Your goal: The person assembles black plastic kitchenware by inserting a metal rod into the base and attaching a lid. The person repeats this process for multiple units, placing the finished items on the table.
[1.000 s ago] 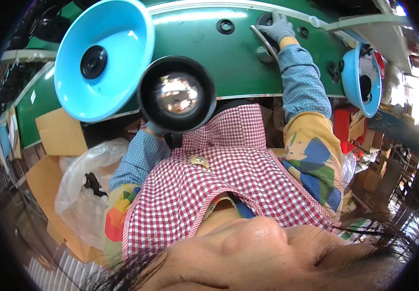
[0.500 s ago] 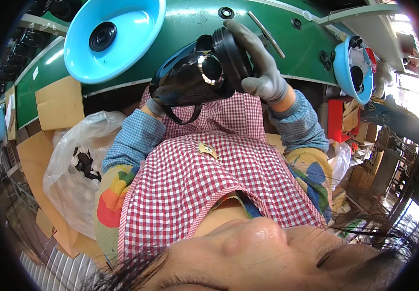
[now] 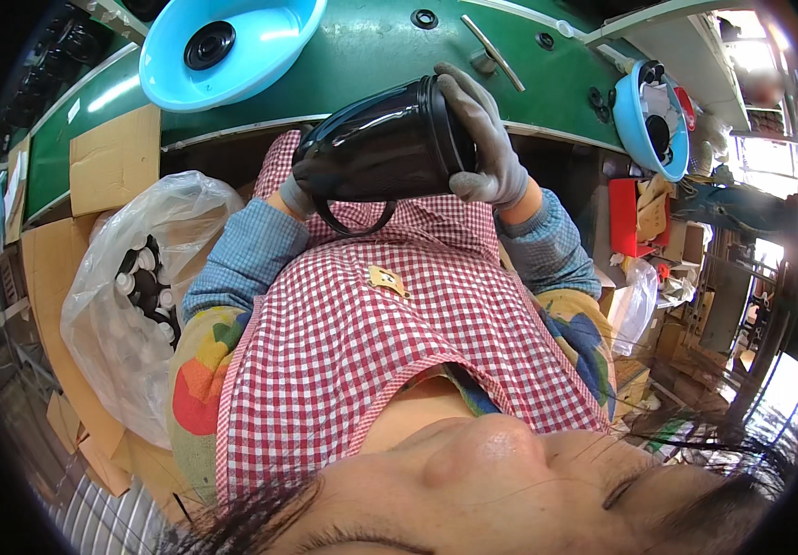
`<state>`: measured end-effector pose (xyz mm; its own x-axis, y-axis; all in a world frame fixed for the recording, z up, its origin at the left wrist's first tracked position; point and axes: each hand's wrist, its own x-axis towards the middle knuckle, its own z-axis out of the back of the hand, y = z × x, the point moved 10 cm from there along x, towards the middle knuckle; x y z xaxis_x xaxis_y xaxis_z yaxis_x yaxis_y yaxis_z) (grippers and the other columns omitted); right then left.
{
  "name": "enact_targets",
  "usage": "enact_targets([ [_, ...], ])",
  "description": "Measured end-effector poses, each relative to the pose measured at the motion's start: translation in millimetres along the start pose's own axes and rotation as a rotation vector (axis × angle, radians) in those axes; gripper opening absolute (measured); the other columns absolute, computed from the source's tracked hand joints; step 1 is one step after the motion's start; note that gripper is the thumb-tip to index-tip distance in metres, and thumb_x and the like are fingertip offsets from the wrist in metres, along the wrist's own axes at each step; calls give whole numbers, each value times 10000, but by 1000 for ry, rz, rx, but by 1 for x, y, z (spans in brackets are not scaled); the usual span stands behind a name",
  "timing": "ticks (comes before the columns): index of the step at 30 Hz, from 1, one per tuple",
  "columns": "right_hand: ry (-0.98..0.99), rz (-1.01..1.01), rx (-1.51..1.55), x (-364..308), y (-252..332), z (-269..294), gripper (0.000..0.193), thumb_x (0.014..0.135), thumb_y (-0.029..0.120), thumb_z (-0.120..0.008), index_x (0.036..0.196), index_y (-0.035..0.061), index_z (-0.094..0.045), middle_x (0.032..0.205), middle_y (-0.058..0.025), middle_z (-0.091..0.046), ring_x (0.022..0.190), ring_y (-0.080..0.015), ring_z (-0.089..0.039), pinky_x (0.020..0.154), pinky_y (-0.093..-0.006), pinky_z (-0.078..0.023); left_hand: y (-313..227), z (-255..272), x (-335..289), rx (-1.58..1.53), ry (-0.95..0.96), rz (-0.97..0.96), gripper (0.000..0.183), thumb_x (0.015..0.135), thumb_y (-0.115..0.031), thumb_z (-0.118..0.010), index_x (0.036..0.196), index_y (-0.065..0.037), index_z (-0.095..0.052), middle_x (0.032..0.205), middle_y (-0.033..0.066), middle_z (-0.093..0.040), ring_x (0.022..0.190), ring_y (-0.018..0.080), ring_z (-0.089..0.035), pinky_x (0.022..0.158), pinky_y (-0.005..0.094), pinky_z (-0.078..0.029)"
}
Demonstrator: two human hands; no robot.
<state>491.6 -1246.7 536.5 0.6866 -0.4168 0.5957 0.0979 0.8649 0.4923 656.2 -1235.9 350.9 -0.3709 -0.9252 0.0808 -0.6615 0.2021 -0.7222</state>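
Prob. for steadiness, gloved L hand [image 3: 297, 196] is holding a glossy black handled jug [image 3: 371, 139] sideways by the green worktop [image 3: 371, 55], its fingers mostly hidden, w/ grey-gloved R hand's [image 3: 490, 148] fingers gripping the round black end cap [image 3: 450, 139].

R hand [image 3: 486, 139] moved from green bench [image 3: 376, 55] (1.0 s ago) to blk. lid [image 3: 447, 125], now at mouth of blk. jug [image 3: 371, 139]. Jug turned from mouth-to-cam. to sideways. Lid appears closer-set vs. 0.5 s ago; seating partly hidden.
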Motion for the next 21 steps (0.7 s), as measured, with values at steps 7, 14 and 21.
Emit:
enact_targets([
  [7,-19,-509,712,-35,-41,-28,855,1014,568,-484,1597,-10,-244,1541,-209,-431,1410,-305,-434,1208,-401,-287,-99,14,-36,445,-229,-274,425,1055,-288,-541,1326,33,-603,1255,139,-690,1097,276,-693,970,389,-584],
  [14,-53,-70,253,-26,12,6,1054,889,712,-606,1559,-44,-308,1582,-286,-346,1484,-409,-336,1227,-461,-249,-27,61,-56,857,-138,-334,338,1044,-172,-563,1328,7,-610,1269,126,-687,1150,223,-660,1016,390,-541],
  [21,-216,-582,462,-61,-59,-13,767,1023,449,-573,1589,22,-278,1561,-274,-383,1508,-376,-300,1239,-444,-240,-49,-24,-33,-101,-119,-51,395,1087,-242,-454,1333,38,-584,1238,183,-692,1088,267,-700,961,387,-585],
])
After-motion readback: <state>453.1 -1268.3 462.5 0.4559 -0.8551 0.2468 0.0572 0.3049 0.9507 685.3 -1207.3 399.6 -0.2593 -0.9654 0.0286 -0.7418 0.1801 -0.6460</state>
